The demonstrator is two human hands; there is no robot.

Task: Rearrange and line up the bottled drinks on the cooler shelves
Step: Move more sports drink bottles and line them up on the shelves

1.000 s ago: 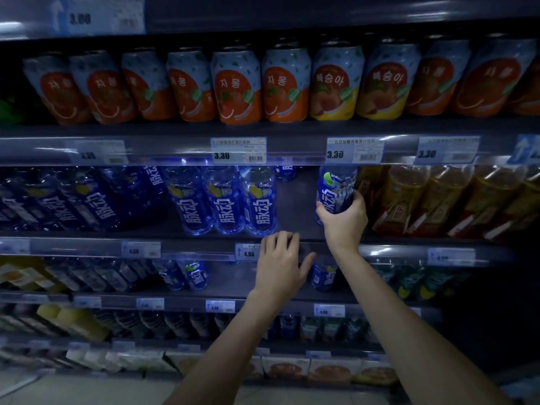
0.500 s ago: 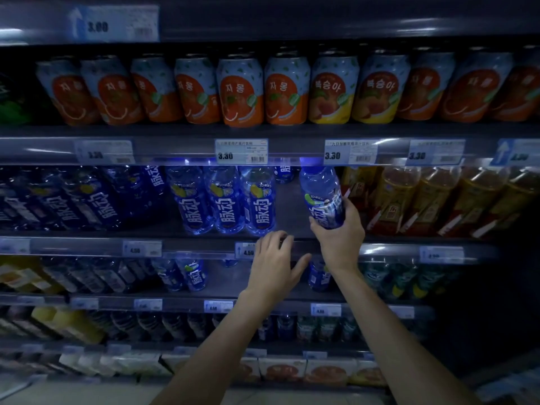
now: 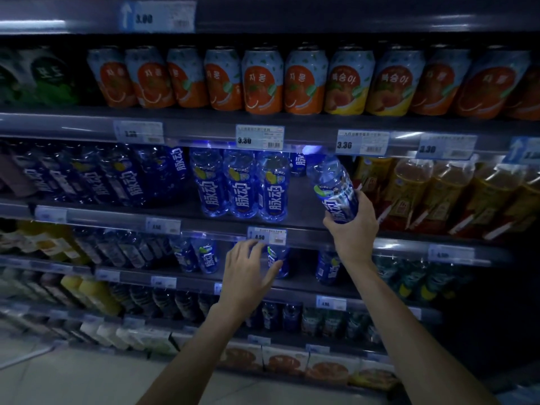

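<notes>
On the second cooler shelf [image 3: 306,229], my right hand [image 3: 355,226] clamps a blue bottle [image 3: 333,190] tilted neck-left, toward the upright blue row [image 3: 242,185]; my left hand [image 3: 248,273] hovers below, fingers spread, holding nothing.

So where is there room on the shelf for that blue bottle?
Bare shelf lies between the three standing blue bottles and the amber bottles, beneath the bottle in the right hand. Further left and right it's crowded.
</notes>
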